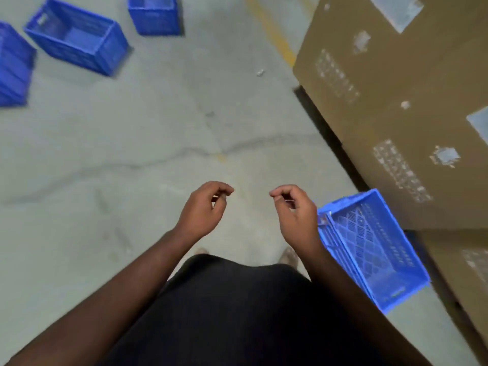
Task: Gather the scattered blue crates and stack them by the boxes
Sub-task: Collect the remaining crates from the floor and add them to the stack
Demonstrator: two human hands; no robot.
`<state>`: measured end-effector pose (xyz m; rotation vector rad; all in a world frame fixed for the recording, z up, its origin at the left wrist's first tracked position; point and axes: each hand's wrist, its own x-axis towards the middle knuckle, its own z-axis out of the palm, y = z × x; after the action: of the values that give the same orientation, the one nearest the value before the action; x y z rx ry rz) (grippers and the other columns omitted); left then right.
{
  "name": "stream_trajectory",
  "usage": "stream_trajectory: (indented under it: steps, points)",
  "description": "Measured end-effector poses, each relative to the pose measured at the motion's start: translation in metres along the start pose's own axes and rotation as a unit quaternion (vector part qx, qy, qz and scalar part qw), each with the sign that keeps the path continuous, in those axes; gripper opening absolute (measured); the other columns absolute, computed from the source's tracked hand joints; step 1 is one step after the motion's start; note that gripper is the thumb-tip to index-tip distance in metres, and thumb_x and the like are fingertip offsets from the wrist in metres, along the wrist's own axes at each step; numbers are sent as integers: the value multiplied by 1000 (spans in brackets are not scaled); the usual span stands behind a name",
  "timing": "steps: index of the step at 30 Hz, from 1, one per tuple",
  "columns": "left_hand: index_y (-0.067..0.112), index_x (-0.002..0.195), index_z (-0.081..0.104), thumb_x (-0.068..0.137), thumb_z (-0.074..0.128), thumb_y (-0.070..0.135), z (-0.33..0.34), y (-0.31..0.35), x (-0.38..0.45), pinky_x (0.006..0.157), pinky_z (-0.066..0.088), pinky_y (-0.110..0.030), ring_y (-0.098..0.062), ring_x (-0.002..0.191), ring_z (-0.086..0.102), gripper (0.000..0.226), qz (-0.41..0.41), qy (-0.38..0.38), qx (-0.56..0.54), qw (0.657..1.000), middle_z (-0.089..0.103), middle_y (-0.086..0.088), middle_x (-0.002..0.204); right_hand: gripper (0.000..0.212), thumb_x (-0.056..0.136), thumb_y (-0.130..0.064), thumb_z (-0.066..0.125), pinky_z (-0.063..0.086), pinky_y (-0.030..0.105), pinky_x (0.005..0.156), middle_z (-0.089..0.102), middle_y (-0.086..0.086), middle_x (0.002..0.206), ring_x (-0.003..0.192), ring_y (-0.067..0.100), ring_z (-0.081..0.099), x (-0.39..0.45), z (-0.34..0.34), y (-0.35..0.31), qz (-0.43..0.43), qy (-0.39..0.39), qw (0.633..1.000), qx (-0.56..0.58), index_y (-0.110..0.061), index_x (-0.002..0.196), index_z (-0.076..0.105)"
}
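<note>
A blue crate (375, 249) sits on the floor at the lower right, against the large cardboard boxes (404, 101). Three more blue crates lie scattered at the top left: one at the left edge (13, 67), one open crate (79, 38) beside it, and one at the top (155, 14). My left hand (203, 210) and my right hand (293, 210) hang in front of me over bare floor, fingers loosely curled with nothing in them. My right hand is just left of the near crate and apart from it.
The grey concrete floor (132, 154) has cracks across the middle and a yellow painted line (272, 30) running to the boxes. A small white scrap (260, 72) lies near the line. My feet show below my hands.
</note>
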<state>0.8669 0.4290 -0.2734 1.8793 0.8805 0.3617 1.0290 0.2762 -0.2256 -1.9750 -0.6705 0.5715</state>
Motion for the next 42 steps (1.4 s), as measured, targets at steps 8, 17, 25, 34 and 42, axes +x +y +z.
stream_trajectory:
  steps: [8, 17, 25, 34, 42]
  points:
    - [21, 108, 72, 98, 55, 9, -197, -88, -14, 78, 44, -4, 5, 104, 65, 23, -136, 194, -65, 969, 74, 10, 104, 21, 90, -17, 53, 54, 30, 75, 68, -18, 100, 87, 4, 65, 59, 209, -99, -71, -230, 964, -115, -34, 92, 66]
    - [26, 105, 71, 97, 57, 10, -381, -192, 40, 85, 50, -19, 2, 100, 68, 23, -249, 328, -113, 904, 75, 11, 102, 24, 89, -9, 56, 46, 17, 68, 70, -13, 94, 84, 7, 65, 172, 422, -197, -93, -342, 931, -85, -31, 87, 68]
    - [22, 106, 72, 96, 60, 10, -553, -254, 127, 85, 51, -14, -2, 97, 70, 19, -276, 413, -139, 857, 76, 8, 100, 22, 89, -10, 55, 46, 17, 70, 70, -15, 95, 88, 7, 65, 272, 622, -331, -152, -425, 887, -99, -27, 91, 69]
    - [33, 97, 69, 94, 60, 4, -752, -380, 215, 88, 52, -20, -7, 97, 70, 31, -288, 459, -173, 823, 76, 9, 100, 23, 90, -9, 57, 47, 14, 69, 72, -12, 96, 84, 9, 66, 362, 855, -456, -192, -421, 881, -92, -28, 91, 71]
    - [22, 107, 70, 95, 59, 9, -947, -449, 298, 87, 49, -23, -7, 101, 70, 21, -288, 429, -184, 836, 76, 8, 103, 20, 94, -14, 60, 55, 30, 79, 75, -8, 93, 82, 15, 71, 421, 1025, -557, -116, -459, 876, -88, -31, 92, 71]
